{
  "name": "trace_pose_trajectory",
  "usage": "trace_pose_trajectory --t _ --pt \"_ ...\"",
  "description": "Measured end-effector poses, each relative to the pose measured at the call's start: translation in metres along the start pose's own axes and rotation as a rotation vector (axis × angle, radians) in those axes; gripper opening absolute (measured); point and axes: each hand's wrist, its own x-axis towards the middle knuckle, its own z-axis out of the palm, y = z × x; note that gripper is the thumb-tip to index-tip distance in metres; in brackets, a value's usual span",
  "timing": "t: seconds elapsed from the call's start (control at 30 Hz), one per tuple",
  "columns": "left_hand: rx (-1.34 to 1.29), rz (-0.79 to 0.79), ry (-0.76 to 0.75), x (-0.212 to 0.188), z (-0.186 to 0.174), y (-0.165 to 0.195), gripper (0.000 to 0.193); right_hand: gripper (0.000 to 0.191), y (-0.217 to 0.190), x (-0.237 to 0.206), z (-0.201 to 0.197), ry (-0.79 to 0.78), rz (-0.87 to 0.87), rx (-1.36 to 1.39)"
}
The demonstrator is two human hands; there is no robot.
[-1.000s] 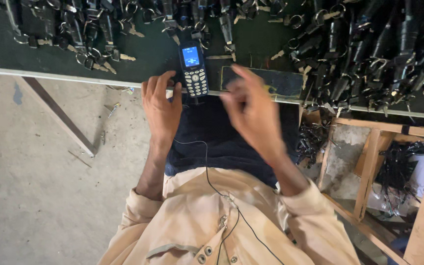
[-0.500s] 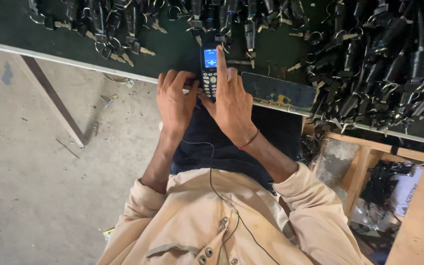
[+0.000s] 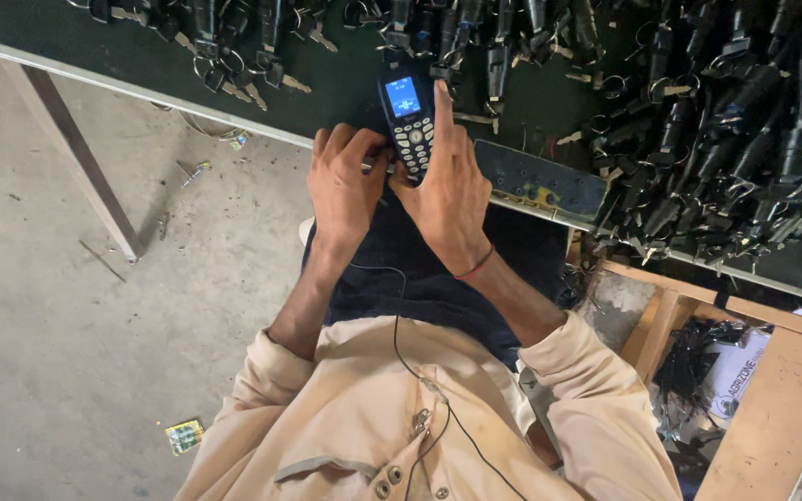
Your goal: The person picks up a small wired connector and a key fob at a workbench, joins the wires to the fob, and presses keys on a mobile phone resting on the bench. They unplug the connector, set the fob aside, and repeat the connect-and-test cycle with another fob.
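— Floor [image 3: 67, 353] first, since it fills the left side for us: bare grey concrete, with a small yellow-green packet [image 3: 184, 435] lying on it near our left elbow.

— Then the table [image 3: 345, 88], dark-topped, running across the upper part of our view. Its metal leg [image 3: 76, 162] slants down to the floor on the left.

— We see the table heaped with black-headed keys [image 3: 726, 158], thick on the right, thinner along the far edge to the left. Below them stands a wooden crate [image 3: 772, 408] with more dark bits and a printed bag inside.

— Our cream shirt [image 3: 401, 427] fills the bottom, with a thin black cable [image 3: 401, 353] running up it toward the hands.

— A flat dark plate [image 3: 540, 181] with holes lies at the table's near edge, just beside our right hand [image 3: 452, 190].

— Now the phone [image 3: 407, 116]: small, dark, screen lit blue, held at the table's edge. Our right hand grips it from the right, index finger stretched up along its side.

— Our left hand [image 3: 345, 186] is curled against the phone's lower left. It seems to be pinching something small there, but we cannot make it out.
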Motion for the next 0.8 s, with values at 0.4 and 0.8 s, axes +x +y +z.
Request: trace_pose_trajectory --t 0.4,0.8 --pt "-0.071 0.032 -0.039 0.002 -0.005 -0.006 0.027 0.104 0.004 -0.007 -0.026 -0.082 -0.031 -0.032" --pt "-0.142 -0.006 -0.025 -0.004 -0.027 0.033 0.024 0.045 0.075 -0.063 -0.157 -0.014 0.509 0.937"
